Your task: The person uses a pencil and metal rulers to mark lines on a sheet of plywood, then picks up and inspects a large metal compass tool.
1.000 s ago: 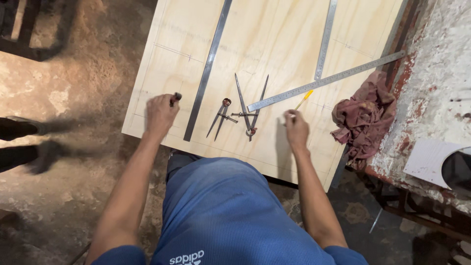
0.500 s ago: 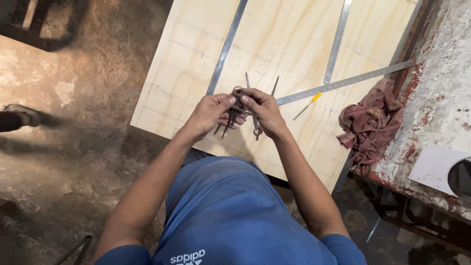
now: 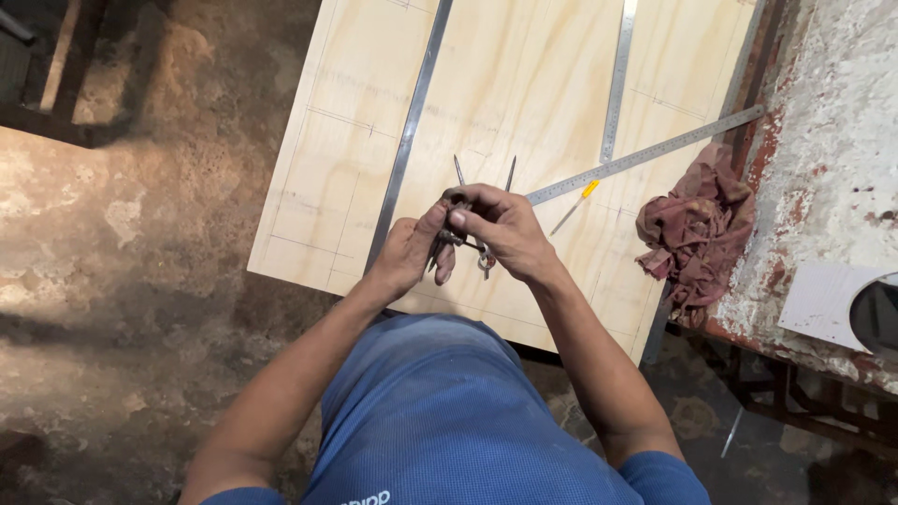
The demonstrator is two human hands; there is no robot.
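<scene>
Both hands point(image 3: 468, 238) grip dividers point(image 3: 482, 201) mid-board (plywood point(image 3: 524, 84) edges well clear).

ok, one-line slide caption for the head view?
Both hands, left hand and right hand, grip metal dividers over a pencil-marked plywood sheet.

- 2 bare hands of 1 person: the left hand point(image 3: 410, 254) and the right hand point(image 3: 505, 229), meeting over the board.
- 1 pair of metal dividers point(image 3: 463, 234) gripped between them, with 2 pointed legs point(image 3: 457, 168) showing above the fingers.
- 1 plywood sheet point(image 3: 505, 84), pale, marked with pencil lines.
- 3 long metal straightedges: 1 dark steel strip point(image 3: 412, 131), 1 narrow ruler point(image 3: 617, 79), and 1 slanted ruler point(image 3: 655, 152).
- 1 pencil point(image 3: 574, 205) with a yellow end.
- 1 crumpled reddish rag point(image 3: 697, 229).
- 1 worn white bench point(image 3: 832, 140) at the right.
</scene>
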